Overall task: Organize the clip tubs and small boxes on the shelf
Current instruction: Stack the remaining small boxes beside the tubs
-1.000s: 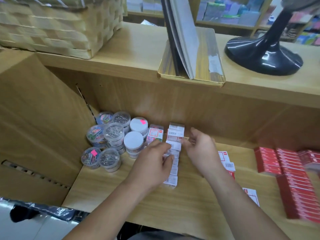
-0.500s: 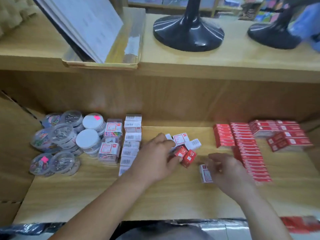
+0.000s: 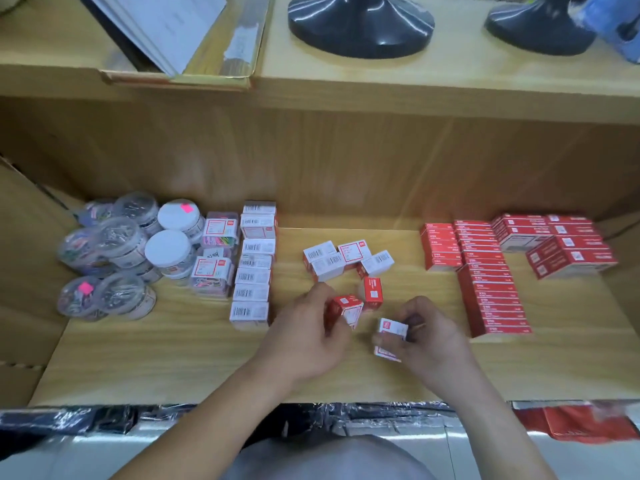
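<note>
Two hands work at lower centre: left hand pinches a red box, right hand fingers clamp a white box.

**Shelf, free room and obstructions.** Bare wood runs along the front edge and widens at both front corners. Clip tubs fill the back-left corner. Beside them a column of white boxes runs from the back wall toward the front. One open lane separates this column from the loose boxes at mid-shelf, and another separates those from the red box rows on the right. The upper board limits headroom. The centre front is taken by the left hand, gripping a red box, and the right hand, gripping a white-topped box.
</note>
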`<state>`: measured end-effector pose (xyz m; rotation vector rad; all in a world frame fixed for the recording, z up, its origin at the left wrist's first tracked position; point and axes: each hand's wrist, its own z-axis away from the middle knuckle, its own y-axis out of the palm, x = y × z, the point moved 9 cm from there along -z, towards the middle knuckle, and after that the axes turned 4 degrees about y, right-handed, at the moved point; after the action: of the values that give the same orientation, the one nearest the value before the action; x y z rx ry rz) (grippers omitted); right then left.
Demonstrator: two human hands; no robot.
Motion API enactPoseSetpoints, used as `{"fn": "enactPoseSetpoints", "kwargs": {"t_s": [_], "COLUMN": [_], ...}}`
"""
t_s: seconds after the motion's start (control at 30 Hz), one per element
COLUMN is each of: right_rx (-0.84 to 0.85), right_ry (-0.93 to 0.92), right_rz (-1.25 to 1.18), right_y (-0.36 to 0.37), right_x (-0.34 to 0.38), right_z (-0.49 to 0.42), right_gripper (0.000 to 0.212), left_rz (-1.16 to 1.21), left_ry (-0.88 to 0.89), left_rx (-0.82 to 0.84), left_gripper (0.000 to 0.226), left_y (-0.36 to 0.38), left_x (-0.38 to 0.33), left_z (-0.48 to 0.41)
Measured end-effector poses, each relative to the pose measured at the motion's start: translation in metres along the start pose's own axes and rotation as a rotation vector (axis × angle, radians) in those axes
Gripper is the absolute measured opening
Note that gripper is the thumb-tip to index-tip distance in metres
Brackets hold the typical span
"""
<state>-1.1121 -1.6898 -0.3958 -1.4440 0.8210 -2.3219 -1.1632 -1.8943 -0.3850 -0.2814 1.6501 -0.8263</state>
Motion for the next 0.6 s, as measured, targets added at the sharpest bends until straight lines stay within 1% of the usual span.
{"fn": "enactPoseSetpoints", "kwargs": {"t_s": [0.07,0.13,0.2,0.3,0.37,0.53,0.6], "right_rx": [0.010,0.026,0.046,0.067,0.067,0.055,0.057], "right_ry": [-0.017,-0.034,-0.047,-0.055,-0.054,-0.083,-0.118], "right_rz": [-0.078,-0.138,-0.191,-0.302,-0.365,-0.372,-0.350], "right_y": [0.002,0.006,0.009,0.011,0.012,0.016,0.016], "right_x": [0.001,0.000,0.001,0.006,0.009,0.007,0.010], "right_z": [0.003,0.005,0.006,0.010,0.013,0.011,0.010], "right_gripper": [0.038,0.031,0.025,0.017,0.014,0.015,0.018], "left_rz": [0.177,0.302,0.384,0.447,0.476,0.512,0.519], "left_ry": [-0.121,-0.203,-0.241,-0.231,-0.221,-0.238,-0.214], "left_rx": [0.025,0.029,0.017,-0.017,-0.028,-0.049,-0.025], "left_gripper": [0.038,0.048,0.044,0.027,0.024,0.045,0.045], "left_y": [0.008,0.015,0.018,0.017,0.015,0.016,0.018], "left_x": [0.010,0.022,0.029,0.031,0.030,0.034,0.032], "left_z": [0.013,0.022,0.027,0.032,0.035,0.040,0.042]}}
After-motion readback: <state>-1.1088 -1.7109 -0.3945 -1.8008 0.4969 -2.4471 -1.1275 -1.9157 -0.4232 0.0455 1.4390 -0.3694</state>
